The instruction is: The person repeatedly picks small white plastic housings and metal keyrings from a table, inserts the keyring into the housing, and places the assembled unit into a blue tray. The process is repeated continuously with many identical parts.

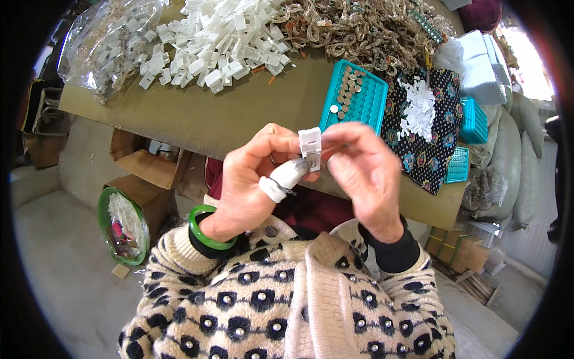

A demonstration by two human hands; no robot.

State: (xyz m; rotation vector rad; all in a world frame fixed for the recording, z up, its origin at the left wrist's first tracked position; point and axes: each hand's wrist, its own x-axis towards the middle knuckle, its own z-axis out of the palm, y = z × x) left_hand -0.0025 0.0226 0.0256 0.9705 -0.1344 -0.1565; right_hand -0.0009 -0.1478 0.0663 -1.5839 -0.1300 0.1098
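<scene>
Both hands are up over the brown cardboard-topped tabletop [239, 113]. The left hand [251, 179], its grip pinched, holds the small white plastic clip box [310, 143] from the side, a white taped forefinger [284, 178] propping it underneath. The right hand [365, 173] pinches in from the other side. It looks light, stiff and a bit slick, so I'd say it is best held by its flat sides. Beyond, a teal plastic tray [359, 99] holds small round metal discs in its slots. A clear plastic bag [113, 42] holds more white pieces; a loose heap of white clip boxes [221, 42] lies beside it.
</scene>
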